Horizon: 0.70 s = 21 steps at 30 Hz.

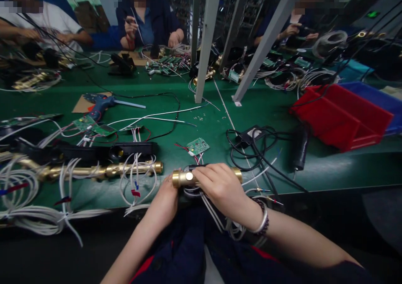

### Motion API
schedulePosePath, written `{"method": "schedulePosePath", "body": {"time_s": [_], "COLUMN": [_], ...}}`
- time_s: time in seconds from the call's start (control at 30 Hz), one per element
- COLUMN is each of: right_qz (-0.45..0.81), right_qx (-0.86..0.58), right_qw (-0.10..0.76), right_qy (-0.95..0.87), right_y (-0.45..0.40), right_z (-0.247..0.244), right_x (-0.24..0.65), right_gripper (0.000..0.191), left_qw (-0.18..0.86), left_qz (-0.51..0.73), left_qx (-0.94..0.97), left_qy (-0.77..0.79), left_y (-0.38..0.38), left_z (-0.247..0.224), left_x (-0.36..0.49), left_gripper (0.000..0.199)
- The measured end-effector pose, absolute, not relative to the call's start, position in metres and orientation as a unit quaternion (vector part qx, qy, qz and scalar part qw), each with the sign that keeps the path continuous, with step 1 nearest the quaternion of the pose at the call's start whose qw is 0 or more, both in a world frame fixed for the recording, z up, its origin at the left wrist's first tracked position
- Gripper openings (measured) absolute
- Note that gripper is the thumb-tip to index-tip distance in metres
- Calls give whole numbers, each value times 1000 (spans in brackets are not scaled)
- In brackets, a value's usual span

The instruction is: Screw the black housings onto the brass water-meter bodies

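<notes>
My hands, the left (166, 196) and the right (220, 188), grip the shiny brass cylindrical pipe (185, 178) at the green table's (216, 121) edge, where tugging its wires could strain the small green rectangular circuit board (198, 146).

Two bare forearms reach up from the lower edge toward the bench's near edge. The left hand (169, 194) curls low, its fingers mostly hidden. The right hand (221, 185) lies palm down, fingers bent and together, pointing left; bracelets ring the right wrist (262, 219).
</notes>
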State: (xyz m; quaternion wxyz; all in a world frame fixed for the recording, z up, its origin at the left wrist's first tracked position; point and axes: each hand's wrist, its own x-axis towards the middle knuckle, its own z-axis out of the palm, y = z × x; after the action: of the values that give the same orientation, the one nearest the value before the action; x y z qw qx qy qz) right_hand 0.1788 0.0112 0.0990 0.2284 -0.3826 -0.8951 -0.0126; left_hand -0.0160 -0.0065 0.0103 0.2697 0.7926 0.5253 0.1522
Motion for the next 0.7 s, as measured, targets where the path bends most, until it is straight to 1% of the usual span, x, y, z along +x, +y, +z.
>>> {"method": "schedulePosePath", "body": {"time_s": [0.1,0.17,0.23,0.27,0.3,0.37,0.43,0.5,0.57,0.7], "right_qz": [-9,12,34,44,54,71,75,65,45,0], "right_qx": [-333,-318,-347,-370,-394,-438,-470,-493,-497,-481], "right_qw": [288,363,443,462,461,406,335,289,272,284], "right_qy": [-898,-876,-826,-805,-793,-799,-813,-818,-823,-830], "right_y": [16,7,-12,-23,-34,-51,-60,-60,-57,-49], "right_z": [100,106,111,111,109,99,85,71,62,58], "right_x": [184,191,197,200,202,203,200,196,192,184], "right_gripper": [16,16,18,18,15,7,15,21,22,25], "left_qw": [289,317,340,346,350,350,346,343,342,337], "left_qz": [191,214,224,227,234,252,269,278,280,280], "left_qx": [793,787,778,775,771,765,762,760,757,753], "left_qy": [501,484,478,478,478,478,476,477,482,491], "left_y": [-17,-16,-10,-7,-4,1,4,4,3,1], "left_z": [21,26,28,27,27,26,26,26,27,26], "left_x": [-12,-9,-6,-4,-3,1,3,4,5,5], "left_gripper": [74,86,98,100,100,93,85,81,81,79]}}
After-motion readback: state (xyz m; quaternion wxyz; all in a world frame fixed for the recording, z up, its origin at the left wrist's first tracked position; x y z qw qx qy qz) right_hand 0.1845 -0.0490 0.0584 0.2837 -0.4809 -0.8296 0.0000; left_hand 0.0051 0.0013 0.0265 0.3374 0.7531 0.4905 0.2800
